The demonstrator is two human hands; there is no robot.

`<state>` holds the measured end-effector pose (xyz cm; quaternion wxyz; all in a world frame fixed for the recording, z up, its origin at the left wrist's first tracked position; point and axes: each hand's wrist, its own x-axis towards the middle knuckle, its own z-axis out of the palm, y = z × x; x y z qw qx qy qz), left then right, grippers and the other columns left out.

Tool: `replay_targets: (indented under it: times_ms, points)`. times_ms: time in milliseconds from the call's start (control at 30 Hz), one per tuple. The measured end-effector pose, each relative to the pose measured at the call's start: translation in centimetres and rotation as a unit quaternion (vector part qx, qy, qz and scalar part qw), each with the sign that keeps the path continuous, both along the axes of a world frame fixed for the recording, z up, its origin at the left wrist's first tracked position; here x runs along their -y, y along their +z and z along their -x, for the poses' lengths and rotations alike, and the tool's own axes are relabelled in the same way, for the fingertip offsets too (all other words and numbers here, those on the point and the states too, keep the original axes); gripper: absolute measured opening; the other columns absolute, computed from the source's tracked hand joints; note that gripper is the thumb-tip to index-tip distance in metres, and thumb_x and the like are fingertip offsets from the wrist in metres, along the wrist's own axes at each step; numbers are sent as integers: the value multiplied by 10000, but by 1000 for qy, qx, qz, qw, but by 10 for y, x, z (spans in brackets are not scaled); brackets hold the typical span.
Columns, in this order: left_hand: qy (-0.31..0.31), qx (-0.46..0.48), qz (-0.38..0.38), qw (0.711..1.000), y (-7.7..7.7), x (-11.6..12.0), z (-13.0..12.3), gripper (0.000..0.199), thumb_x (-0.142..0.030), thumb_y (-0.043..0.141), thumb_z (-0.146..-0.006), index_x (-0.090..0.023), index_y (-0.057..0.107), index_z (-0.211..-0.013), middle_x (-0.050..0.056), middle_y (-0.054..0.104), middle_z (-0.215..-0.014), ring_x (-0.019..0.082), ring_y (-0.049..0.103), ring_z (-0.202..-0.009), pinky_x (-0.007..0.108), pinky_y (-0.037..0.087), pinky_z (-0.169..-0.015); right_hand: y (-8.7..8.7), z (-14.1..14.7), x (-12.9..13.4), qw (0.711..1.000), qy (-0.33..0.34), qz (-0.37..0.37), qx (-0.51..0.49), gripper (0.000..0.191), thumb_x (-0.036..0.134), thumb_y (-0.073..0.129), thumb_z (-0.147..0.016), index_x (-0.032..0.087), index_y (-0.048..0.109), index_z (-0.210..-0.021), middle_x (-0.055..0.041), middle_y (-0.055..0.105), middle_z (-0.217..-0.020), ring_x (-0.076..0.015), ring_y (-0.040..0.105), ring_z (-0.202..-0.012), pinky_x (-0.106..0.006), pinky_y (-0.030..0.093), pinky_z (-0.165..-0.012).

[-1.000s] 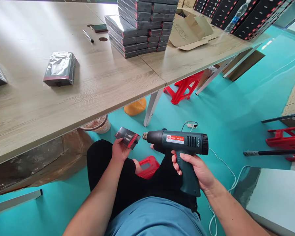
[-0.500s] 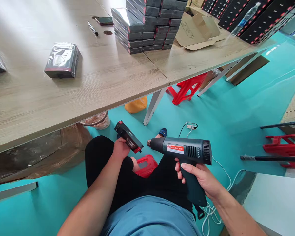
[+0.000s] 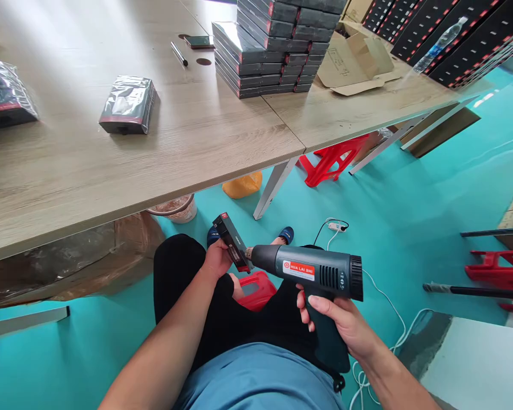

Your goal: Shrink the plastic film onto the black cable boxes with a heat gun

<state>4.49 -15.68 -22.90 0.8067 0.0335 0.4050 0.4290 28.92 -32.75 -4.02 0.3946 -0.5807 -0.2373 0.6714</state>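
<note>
My left hand (image 3: 217,259) is closed on a slim black box (image 3: 235,242) with red ends, held tilted over my lap. My right hand (image 3: 336,316) grips the handle of a dark green heat gun (image 3: 310,270) with an orange-red label. The gun's metal nozzle points left at the lower end of the box, close against its side; whether they touch I cannot tell. On the table (image 3: 188,154) ahead sits a film-wrapped box (image 3: 128,105), with another wrapped pack (image 3: 11,97) at the far left.
Stacked black boxes (image 3: 273,57) stand on the table beside an opened carton (image 3: 354,62), a pen (image 3: 179,53) and a phone (image 3: 199,41). Below are a waste bin (image 3: 182,210), a yellow bag (image 3: 243,185) and a red stool (image 3: 256,290). A white cord (image 3: 393,304) trails at right.
The heat gun has moved left, bringing its nozzle up to the box. The box is turned more upright in my left hand. The view has shifted slightly left.
</note>
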Motion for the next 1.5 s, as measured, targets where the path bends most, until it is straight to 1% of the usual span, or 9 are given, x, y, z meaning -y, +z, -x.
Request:
replay_targets:
  times_ms: [167, 400, 667, 933, 1067, 1167, 1233, 1367, 1500]
  points:
    - [-49, -16, -34, 998, 4, 5, -2, 468, -113, 550, -536, -138, 682, -984, 68, 699, -800, 262, 686, -702, 397, 573, -634, 2, 5, -14, 1000, -22, -18, -1, 418, 471, 857, -799, 172, 773, -1079, -74, 751, -897, -181, 679, -698, -265, 572, -582]
    - [-56, -83, -42, 994, 1, 9, -7, 318, -83, 548, -478, -153, 628, -778, 12, 596, -662, 185, 572, -555, 299, 466, -507, 10, 0, -41, 999, -31, -25, -1, 410, 451, 873, -773, 153, 785, -1041, -78, 749, -883, -192, 691, -706, -274, 592, -589]
    - [-71, -120, -43, 989, 0, 13, -10, 275, -100, 537, -446, -176, 587, -705, -16, 557, -604, 162, 520, -529, 265, 406, -480, 26, -12, -66, 999, 12, -32, 41, 377, 434, 848, -801, 145, 782, -1035, -82, 750, -879, -192, 698, -718, -264, 604, -596]
    - [-85, -129, -45, 987, -1, 14, -8, 290, -108, 539, -468, -174, 595, -745, 1, 588, -636, 195, 585, -576, 286, 453, -518, 45, -11, -97, 993, 80, -36, 84, 317, 432, 830, -788, 148, 786, -921, -79, 759, -861, -180, 686, -704, -257, 588, -592]
    - [-66, -116, -36, 990, 0, 13, -6, 291, -90, 525, -459, -175, 584, -730, -7, 581, -620, 182, 578, -553, 278, 458, -505, 47, -10, -86, 978, 166, -22, 122, 275, 418, 799, -776, 152, 781, -843, -71, 745, -778, -178, 650, -625, -285, 544, -545]
    - [-57, -85, -31, 994, 0, 10, -5, 315, -75, 518, -460, -167, 603, -749, -3, 599, -627, 183, 583, -539, 278, 460, -493, 41, -10, -60, 959, 240, 40, 143, 256, 416, 808, -743, 168, 747, -734, -42, 686, -615, -176, 599, -537, -313, 509, -521]
    - [-55, -64, -32, 996, 2, 8, -5, 321, -76, 534, -497, -154, 634, -791, 12, 632, -660, 191, 605, -558, 283, 472, -504, 37, -11, -41, 953, 257, 74, 141, 262, 425, 821, -739, 178, 736, -724, -28, 662, -582, -176, 585, -532, -320, 502, -525]
    - [-35, -38, -31, 998, 10, 6, -5, 193, -241, 640, -718, -145, 678, -881, 28, 649, -685, 187, 603, -567, 288, 480, -506, 28, -19, -13, 976, 182, 71, 99, 343, 496, 825, -775, 163, 778, -841, -60, 721, -725, -194, 640, -647, -314, 543, -589]
    - [-44, 8, -29, 999, 21, 7, 1, 482, -599, 649, -862, -147, 692, -1024, 90, 711, -863, 215, 660, -686, 293, 501, -506, 16, -29, -4, 997, 9, 67, 21, 428, 467, 862, -778, 171, 784, -1077, -78, 759, -897, -191, 682, -698, -275, 566, -577]
